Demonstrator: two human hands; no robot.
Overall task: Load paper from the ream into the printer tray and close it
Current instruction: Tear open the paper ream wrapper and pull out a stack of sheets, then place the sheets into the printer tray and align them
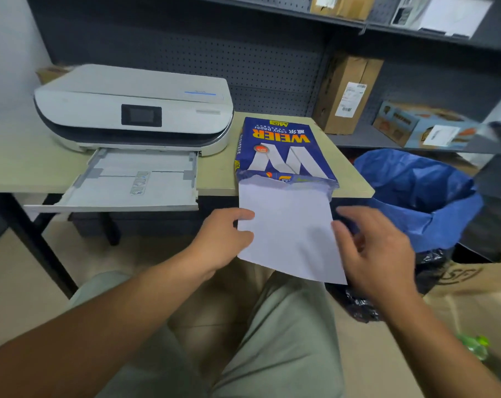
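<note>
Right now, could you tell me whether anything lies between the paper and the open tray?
Nothing visible does. The paper, held by the left hand, is half out of the ream; the tray lies open just left, apparently unloaded.

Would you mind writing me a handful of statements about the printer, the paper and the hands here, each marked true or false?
1. The printer tray is pulled out in front of the printer. True.
2. The ream is still sealed. False: its near end is torn open and a stack of white paper sticks out of it past the table edge.
3. The left hand grips the paper's left edge. True.
4. The right hand rests on the printer lid. False: it is at the paper's right edge, fingers spread.
5. A bin with a blue liner stands to the right of the table. True.
6. The ream lies to the left of the printer. False: it lies to the printer's right.
</note>
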